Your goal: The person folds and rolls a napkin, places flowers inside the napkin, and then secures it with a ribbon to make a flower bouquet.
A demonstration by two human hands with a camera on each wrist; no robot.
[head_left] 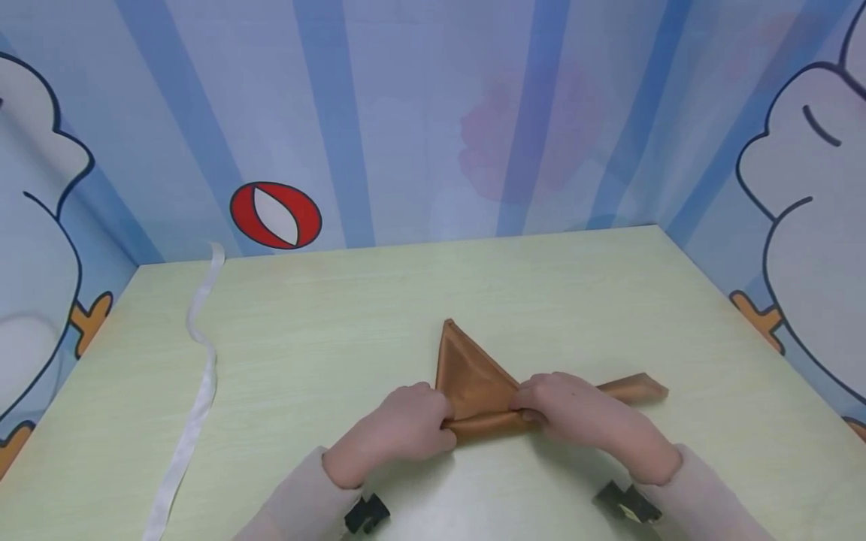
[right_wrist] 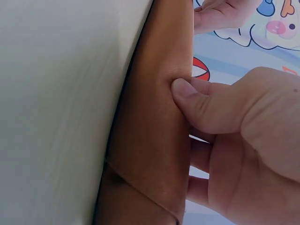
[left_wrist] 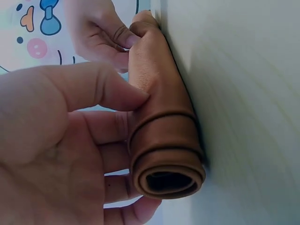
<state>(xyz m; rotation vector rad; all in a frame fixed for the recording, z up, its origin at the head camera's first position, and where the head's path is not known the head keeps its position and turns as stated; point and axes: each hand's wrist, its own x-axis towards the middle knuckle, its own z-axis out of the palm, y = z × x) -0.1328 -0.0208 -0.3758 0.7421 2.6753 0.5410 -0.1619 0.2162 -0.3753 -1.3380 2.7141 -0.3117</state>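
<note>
A brown, satiny cloth napkin (head_left: 473, 376) lies partly rolled on the table. Its near edge forms a tube, while a flat triangle points toward the back wall. At the tube's left part, my left hand (head_left: 409, 424) pinches the cloth between thumb and fingers. My right hand (head_left: 575, 409) grips the roll farther right, and a rolled tail of cloth sticks out beyond it. The left wrist view shows the roll's open, layered end (left_wrist: 168, 180) beside the left fingers. In the right wrist view, the right thumb (right_wrist: 185, 91) presses into the roll, with the other fingers behind it.
A long white ribbon (head_left: 203, 376) runs along the left side of the pale table (head_left: 325, 323). Striped blue walls (head_left: 419, 135) with cartoon prints stand at the back and sides. Dark wrist-camera mounts (head_left: 367, 514) hang below the sleeves.
</note>
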